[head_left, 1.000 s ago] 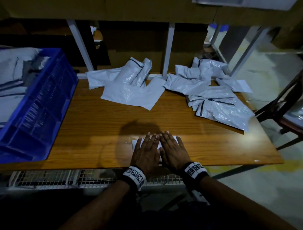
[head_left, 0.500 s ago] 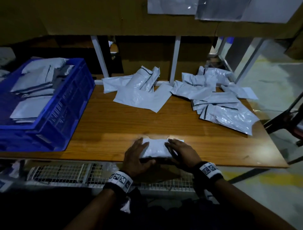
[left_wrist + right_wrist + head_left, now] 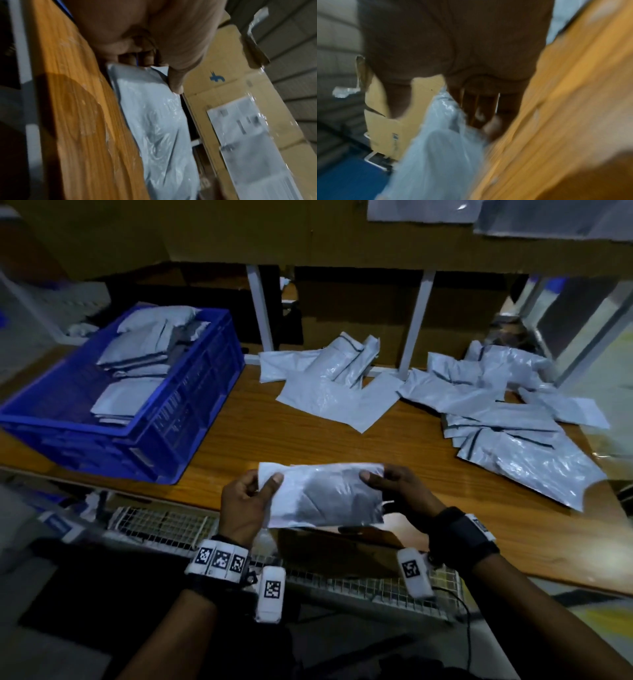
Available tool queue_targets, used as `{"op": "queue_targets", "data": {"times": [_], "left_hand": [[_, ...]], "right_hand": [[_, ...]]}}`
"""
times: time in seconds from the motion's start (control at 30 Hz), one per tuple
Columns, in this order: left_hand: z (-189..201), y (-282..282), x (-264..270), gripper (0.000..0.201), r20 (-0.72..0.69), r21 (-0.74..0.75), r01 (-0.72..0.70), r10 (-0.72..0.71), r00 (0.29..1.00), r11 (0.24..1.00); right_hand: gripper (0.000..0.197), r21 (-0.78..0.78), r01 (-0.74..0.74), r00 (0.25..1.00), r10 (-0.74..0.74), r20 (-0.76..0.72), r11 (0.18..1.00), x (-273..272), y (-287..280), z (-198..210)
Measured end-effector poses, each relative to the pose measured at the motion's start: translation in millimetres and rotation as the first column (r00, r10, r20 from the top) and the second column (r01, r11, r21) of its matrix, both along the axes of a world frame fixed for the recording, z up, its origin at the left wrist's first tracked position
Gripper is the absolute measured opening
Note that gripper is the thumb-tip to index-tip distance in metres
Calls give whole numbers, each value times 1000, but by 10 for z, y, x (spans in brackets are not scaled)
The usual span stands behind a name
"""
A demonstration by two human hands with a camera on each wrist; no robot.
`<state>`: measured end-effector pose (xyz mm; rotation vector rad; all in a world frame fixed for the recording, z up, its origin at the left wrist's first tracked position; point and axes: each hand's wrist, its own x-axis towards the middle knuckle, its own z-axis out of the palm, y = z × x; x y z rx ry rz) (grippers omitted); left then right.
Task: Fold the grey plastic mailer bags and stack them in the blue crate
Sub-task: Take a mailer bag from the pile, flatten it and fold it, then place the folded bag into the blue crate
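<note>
Folded mailer bag [image 3: 322, 496], lifted clear of the near edge of the tabletop [image 3: 342, 446]. The left hand [image 3: 245, 505] pinches its left end, thumb on top; the right hand [image 3: 399, 489] pinches the right end likewise. The step in hand is judged to be the carry to the stack: both pinches should hold evenly so the slick folded layers do not spring open, and the bag should travel flat and level toward the left. At the left edge stands the blue crate [image 3: 191, 419], holding folded grey bags in stacks, one nearer and one farther, the farther piled above the rim. Along the far edge and toward the right corner lie the unfolded mailer bags [image 3: 496, 419], loose and overlapping.
</note>
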<state>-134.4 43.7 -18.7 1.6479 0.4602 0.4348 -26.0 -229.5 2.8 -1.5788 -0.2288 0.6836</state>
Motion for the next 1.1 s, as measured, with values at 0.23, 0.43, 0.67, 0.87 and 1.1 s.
{"op": "queue_targets", "data": {"times": [0.23, 0.43, 0.67, 0.87, 1.1], "left_hand": [[125, 584, -419, 41, -47, -250, -242, 237, 970, 938], [401, 1645, -724, 44, 85, -308, -214, 251, 964, 927], [731, 3352, -752, 36, 164, -164, -207, 233, 959, 965], [1006, 4457, -377, 30, 163, -44, -146, 151, 975, 988], [1229, 5145, 366, 25, 68, -19, -23, 25, 997, 1000]], "right_hand": [[36, 137, 65, 994, -53, -94, 988, -218, 729, -39], [34, 147, 96, 992, -83, -93, 984, -418, 1929, 176], [44, 136, 165, 986, -169, 15, 977, -537, 3499, 684], [37, 140, 170, 979, -183, 86, 976, -358, 4266, 1145], [40, 82, 237, 969, -242, 50, 968, 275, 4964, 1173]]}}
